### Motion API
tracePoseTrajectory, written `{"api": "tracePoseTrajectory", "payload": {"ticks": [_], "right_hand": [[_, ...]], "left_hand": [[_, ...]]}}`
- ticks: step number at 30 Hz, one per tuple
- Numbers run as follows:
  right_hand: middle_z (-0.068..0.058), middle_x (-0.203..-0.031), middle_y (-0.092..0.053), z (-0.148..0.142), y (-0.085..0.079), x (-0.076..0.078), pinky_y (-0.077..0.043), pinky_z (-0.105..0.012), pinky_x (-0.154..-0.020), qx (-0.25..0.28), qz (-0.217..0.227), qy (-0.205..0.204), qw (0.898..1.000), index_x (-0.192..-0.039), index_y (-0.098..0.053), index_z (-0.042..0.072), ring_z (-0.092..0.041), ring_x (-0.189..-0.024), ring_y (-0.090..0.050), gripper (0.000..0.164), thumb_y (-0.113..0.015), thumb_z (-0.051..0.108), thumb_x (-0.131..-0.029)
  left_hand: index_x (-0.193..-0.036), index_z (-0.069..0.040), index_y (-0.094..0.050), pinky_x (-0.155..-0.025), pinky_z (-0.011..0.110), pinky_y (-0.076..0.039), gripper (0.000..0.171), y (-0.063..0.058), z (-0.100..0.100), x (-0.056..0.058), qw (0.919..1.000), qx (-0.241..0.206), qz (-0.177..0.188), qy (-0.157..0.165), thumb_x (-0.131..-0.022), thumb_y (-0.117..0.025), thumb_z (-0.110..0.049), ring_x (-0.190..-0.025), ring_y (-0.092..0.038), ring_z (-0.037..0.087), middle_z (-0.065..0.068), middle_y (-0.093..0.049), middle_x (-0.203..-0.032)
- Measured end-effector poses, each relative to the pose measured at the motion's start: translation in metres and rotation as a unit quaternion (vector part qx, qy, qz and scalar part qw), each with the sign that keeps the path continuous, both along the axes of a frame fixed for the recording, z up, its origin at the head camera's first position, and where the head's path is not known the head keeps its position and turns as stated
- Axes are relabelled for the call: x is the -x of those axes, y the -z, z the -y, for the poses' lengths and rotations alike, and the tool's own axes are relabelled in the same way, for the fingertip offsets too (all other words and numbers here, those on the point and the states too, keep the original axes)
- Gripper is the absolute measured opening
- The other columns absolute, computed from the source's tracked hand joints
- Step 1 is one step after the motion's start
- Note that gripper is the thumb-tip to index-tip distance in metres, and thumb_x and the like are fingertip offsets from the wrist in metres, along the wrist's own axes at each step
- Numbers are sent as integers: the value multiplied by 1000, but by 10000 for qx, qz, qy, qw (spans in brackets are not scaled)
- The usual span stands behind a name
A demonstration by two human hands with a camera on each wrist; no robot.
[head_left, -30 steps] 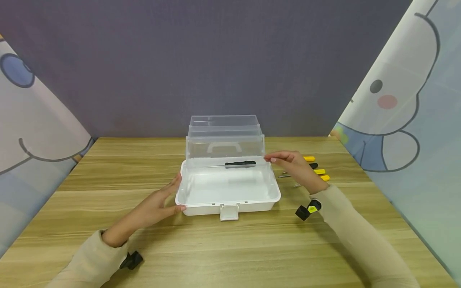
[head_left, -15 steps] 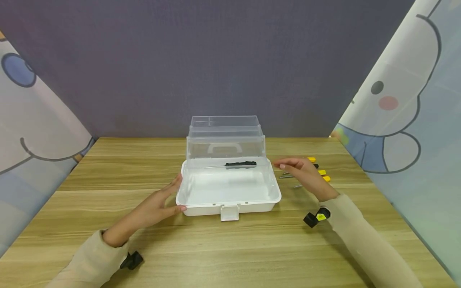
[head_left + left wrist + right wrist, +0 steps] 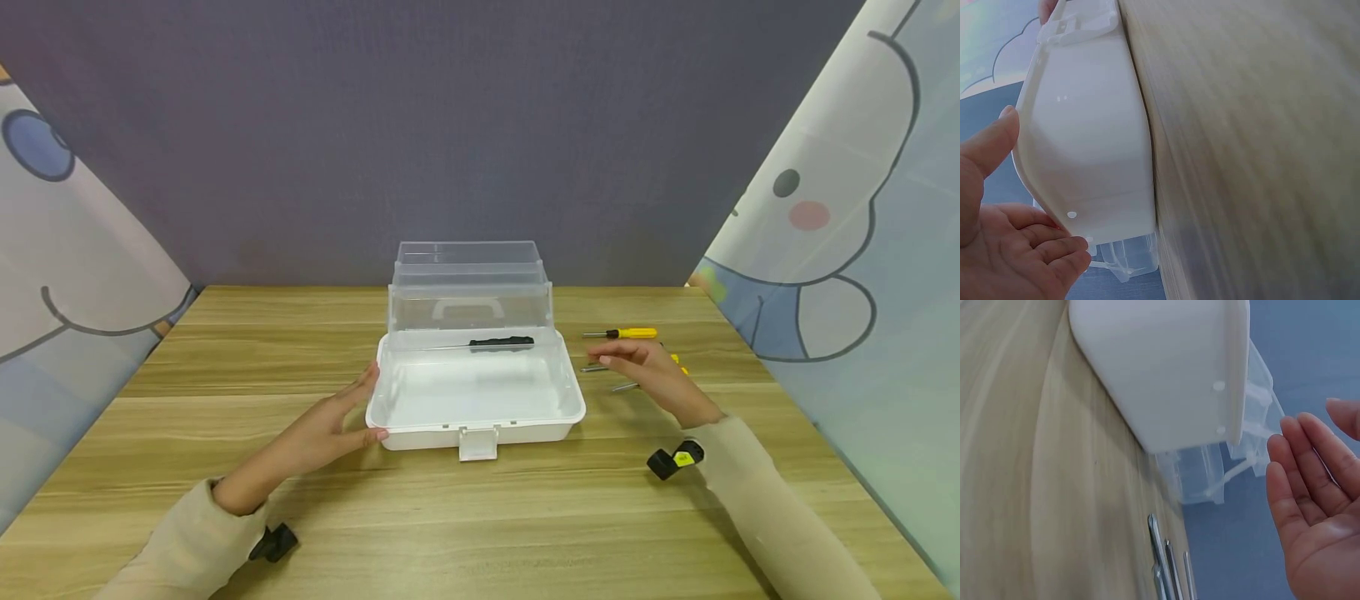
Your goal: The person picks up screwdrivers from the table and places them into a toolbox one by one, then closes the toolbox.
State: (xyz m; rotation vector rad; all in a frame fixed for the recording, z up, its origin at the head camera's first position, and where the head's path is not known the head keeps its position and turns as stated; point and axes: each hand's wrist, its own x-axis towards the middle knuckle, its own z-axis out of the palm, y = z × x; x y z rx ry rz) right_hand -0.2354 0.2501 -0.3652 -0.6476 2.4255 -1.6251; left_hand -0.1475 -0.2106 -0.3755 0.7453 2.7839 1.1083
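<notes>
A white plastic toolbox (image 3: 480, 396) stands with its clear lid (image 3: 468, 304) raised at the back. Along the rear of its inside lies a black-handled screwdriver (image 3: 501, 343). My left hand (image 3: 326, 433) rests against the box's left end, thumb at the front corner and fingers extended along the rim; the left wrist view shows the thumb (image 3: 997, 140) at the rim. My right hand (image 3: 652, 379), holding nothing, hovers right of the box above several screwdrivers and partly hides them. In the right wrist view its fingers (image 3: 1310, 462) are extended and their metal shafts (image 3: 1159, 550) show below.
Behind the right hand lies a yellow-and-black screwdriver (image 3: 636, 333), its tip toward the box. The front latch (image 3: 478, 443) of the box hangs down. A wooden table (image 3: 480, 525) bears everything, with a dark grey panel (image 3: 480, 125) at its back edge.
My right hand has moved from the box's back right corner rightward and toward me, over the screwdrivers, uncovering the rear yellow one. The left hand stays on the box.
</notes>
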Motion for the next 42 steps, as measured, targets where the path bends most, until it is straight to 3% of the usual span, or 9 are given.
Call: {"api": "tracePoseTrajectory", "payload": {"ticks": [5, 9, 16, 23, 28, 37, 42], "right_hand": [[-7, -116, -66, -10, 5, 2, -47, -19, -90, 62, -56, -177, 9998, -121, -57, -10, -9, -107, -61, 36, -56, 16, -96], [-1, -115, -67, -20, 8, 4, -46, -17, -89, 34, -121, -157, 9998, -120, -58, -8, -7, -106, -60, 33, -55, 15, -96], [7, -113, -67, -36, 12, 7, -45, -15, -89, 95, -14, -191, 9998, -122, -54, -12, -9, -108, -61, 36, -52, 14, -98], [2, -113, -67, -51, 16, 11, -48, -17, -87, 214, -26, -244, 9995, -121, -54, -14, -6, -104, -61, 33, -52, 9, -97], [2, -114, -67, -64, 18, 13, -49, -18, -86, 66, 14, -167, 9998, -122, -55, -11, -13, -103, -63, 33, -54, 10, -96], [6, -110, -67, -83, 19, 15, -53, -25, -82, -183, -26, 131, 9997, -120, -55, -11, -14, -96, -66, 33, -56, 11, -95], [5, -108, -68, -91, 21, 19, -55, -26, -78, 75, -4, -140, 9999, -115, -57, -11, -13, -93, -67, 26, -56, 2, -93]], "left_hand": [[-147, 5, -17, -113, 34, -15, 87, 1, 0, 0, 10000, 38, 51, -22, -88, -66, -37, -139, -17, 39, 21, -12, -154], [-147, 5, -17, -110, 50, -19, 87, 1, 0, 0, 9999, 89, 34, -37, -88, -66, -37, -139, -17, 39, 20, -12, -154], [-147, 5, -17, -109, 51, -20, 88, 1, 0, 0, 9999, 127, -9, -13, -88, -66, -37, -139, -18, 40, 21, -12, -154], [-147, 6, -15, -107, 60, -20, 88, 0, 0, 2, 10000, 52, 40, 37, -88, -66, -36, -139, -16, 42, 21, -10, -154], [-147, 5, -15, -107, 60, -20, 89, -1, 0, 2, 10000, 66, 65, 23, -88, -66, -36, -139, -16, 42, 21, -10, -154], [-147, 6, -15, -107, 59, -20, 88, -2, -1, 2, 9999, 98, 55, 12, -88, -66, -36, -139, -17, 41, 20, -9, -154], [-147, 5, -14, -107, 59, -20, 89, -1, 0, 2, 9999, 99, 74, 9, -88, -65, -36, -139, -16, 40, 19, -9, -155]]}}
